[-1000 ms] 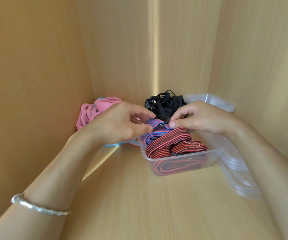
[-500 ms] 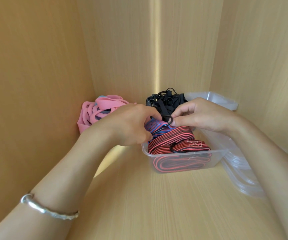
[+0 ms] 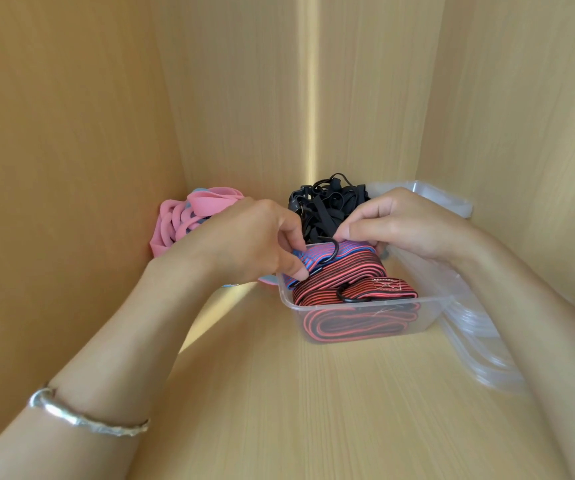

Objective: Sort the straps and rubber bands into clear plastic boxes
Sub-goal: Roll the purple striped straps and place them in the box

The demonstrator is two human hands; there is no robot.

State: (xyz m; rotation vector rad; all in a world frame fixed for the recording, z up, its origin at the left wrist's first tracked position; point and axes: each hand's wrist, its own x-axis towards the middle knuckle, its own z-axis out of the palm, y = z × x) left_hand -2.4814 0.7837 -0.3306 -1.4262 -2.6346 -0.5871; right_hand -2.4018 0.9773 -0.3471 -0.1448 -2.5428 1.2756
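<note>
Desk: Start with what's closest to the lens.

Op: Left forearm, lower left, with a thin silver bangle (image 3: 89,415) on it. Under both arms I see the pale wooden shelf floor (image 3: 313,410).

Desk: And the box?

Op: The clear plastic box (image 3: 431,315) sits mid-shelf, right of centre. Inside, a red-and-black strap (image 3: 348,271) is folded in layers, and more of it shows through the front wall. On top, toward the box's rear-left corner, lies the blue-and-red strap (image 3: 315,254), with a black hook (image 3: 336,249) arching over it.

Desk: Hands?

Op: The left hand (image 3: 244,237) comes in from the left, fingers curled. Thumb and fingertips pinch the blue-and-red strap's end at the box's left rim. The right hand (image 3: 403,223) reaches over the box's back edge, fingers curled down onto the same strap, thumb tip just beside the hook. I can't tell whether it grips the hook too, because the fingers cover the contact.

Desk: Beyond that?

Op: Just right of the box is a stack of nested clear containers (image 3: 480,337), partly behind the right forearm. Far left, against the side wall, a heap of pink rubber bands (image 3: 182,216) with a bit of light blue among them. Behind the box, in the back corner, a tangle of black straps (image 3: 327,206).
</note>
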